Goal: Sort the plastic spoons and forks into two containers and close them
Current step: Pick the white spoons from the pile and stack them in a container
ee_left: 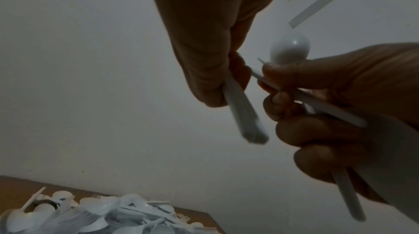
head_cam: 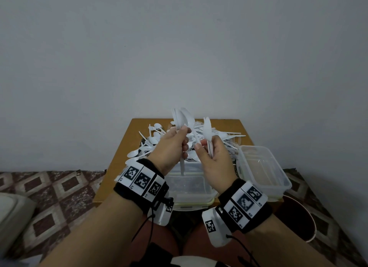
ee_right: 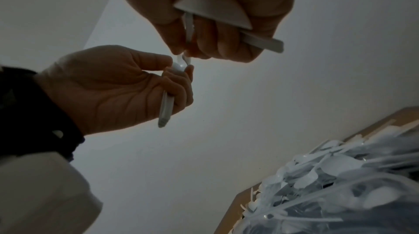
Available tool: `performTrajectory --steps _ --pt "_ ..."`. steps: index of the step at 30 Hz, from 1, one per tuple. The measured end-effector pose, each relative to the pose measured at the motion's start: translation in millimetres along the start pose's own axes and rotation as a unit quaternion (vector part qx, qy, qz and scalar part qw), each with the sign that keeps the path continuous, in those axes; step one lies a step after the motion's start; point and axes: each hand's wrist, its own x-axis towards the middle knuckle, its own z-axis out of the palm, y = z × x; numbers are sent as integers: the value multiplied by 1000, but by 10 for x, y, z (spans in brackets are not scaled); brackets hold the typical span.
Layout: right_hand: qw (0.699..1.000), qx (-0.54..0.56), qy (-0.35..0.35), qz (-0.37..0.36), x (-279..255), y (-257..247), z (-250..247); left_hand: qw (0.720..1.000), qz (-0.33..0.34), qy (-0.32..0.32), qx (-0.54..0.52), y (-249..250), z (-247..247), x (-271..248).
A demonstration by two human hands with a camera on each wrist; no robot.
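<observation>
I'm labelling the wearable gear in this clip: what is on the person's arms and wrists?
Both forearms are bare, without sleeves. Each wrist carries a black band faced with white plates printed with black square-pattern markers, three in a row. A further white marker tab hangs below each band, and thin black cords trail from them. The left hand and right hand wear no gloves.

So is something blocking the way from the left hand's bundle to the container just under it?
Nothing visible: the left hand grips its cutlery bundle above the open, lidless container.
</observation>
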Motion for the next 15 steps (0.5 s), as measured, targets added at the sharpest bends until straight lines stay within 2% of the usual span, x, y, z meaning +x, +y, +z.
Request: performTrajectory --steps 6,9,12,15 --pt "999 -17 -27 -20 -44 4 85 998 26 -20 47 -24 76 -33" --pt "998 -48 -38 -32 -69 25 104 997 34 -1 72 -28 72 -30" --pt "997 -47 -52 -39 -87 17 90 999 23 17 46 -32 39 -2" --pt "999 -1 -44 -23 -79 15 54 1000 19 14 -9 -27 9 16"
